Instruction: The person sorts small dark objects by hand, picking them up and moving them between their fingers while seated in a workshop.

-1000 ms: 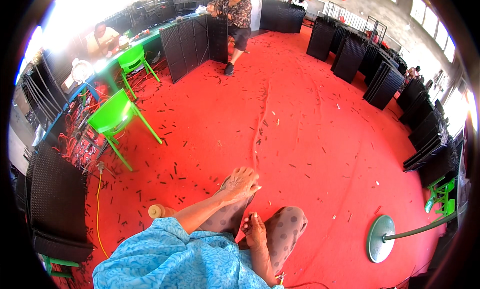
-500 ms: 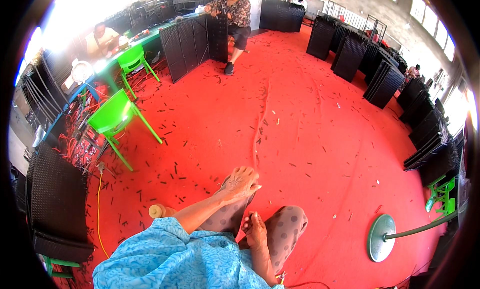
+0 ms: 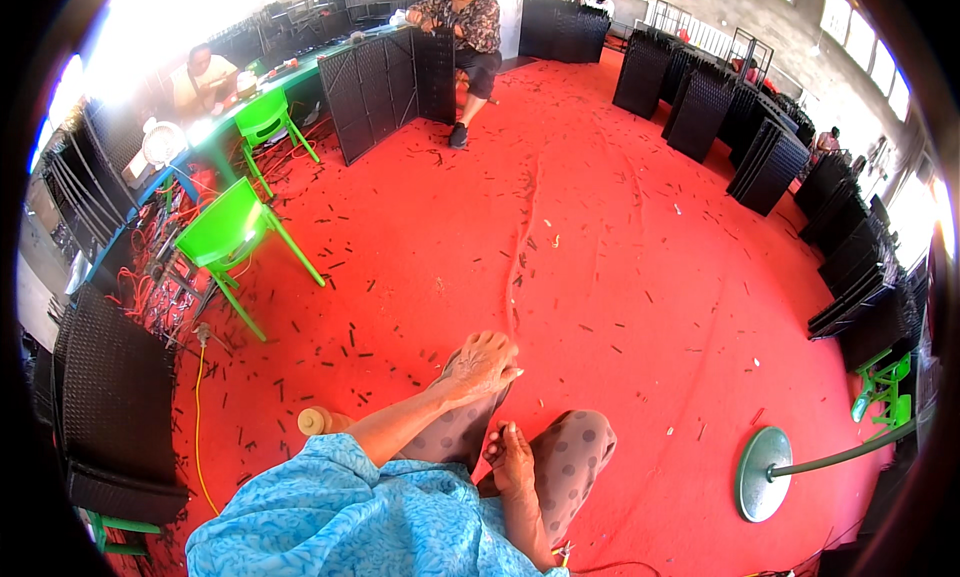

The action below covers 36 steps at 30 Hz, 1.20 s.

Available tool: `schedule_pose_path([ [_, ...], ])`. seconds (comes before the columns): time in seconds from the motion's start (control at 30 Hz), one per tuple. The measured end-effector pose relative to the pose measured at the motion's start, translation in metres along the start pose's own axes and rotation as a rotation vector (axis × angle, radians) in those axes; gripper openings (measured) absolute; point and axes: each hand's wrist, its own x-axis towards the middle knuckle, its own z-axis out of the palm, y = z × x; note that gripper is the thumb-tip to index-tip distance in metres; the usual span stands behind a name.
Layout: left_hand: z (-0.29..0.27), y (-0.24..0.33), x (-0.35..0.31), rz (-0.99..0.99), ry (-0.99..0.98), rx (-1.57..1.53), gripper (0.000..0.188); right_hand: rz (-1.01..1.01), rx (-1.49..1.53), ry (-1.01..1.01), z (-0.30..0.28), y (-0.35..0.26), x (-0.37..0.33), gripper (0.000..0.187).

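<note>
Trousers (image 3: 582,447), greyish, dark-dotted, left hand (image 3: 480,365) atop

wearer's two hands (image 3: 484,365), one white fan (image 3: 162,142)

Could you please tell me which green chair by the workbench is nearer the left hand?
The foreground chair; the background chair stands farther off, close to the black panel.

Green chairs (image 3: 215,229) stand on red floor (image 3: 640,287).
</note>
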Motion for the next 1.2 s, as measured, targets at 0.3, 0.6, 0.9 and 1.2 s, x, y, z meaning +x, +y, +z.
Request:
schedule_pose_path([
  [0.3, 0.0009, 0.0002, 0.0008, 0.005, 0.017, 0.0, 0.024, 0.002, -0.011, 0.01, -0.0014, 0.001, 0.0015, 0.024],
  [0.6, -0.0004, 0.0002, 0.0005, -0.002, -0.02, 0.006, 0.026, 0.006, -0.017, 0.015, -0.0003, 0.0007, 0.0015, 0.024],
  [0.9, 0.0006, -0.0005, 0.0005, 0.023, 0.008, 0.025, 0.026, 0.017, -0.017, 0.03, -0.0001, -0.0001, 0.0015, 0.026],
  [1.2, -0.0001, -0.0003, 0.0003, 0.017, 0.007, 0.011, 0.025, 0.01, -0.012, 0.028, -0.0008, -0.0001, 0.0016, 0.027],
])
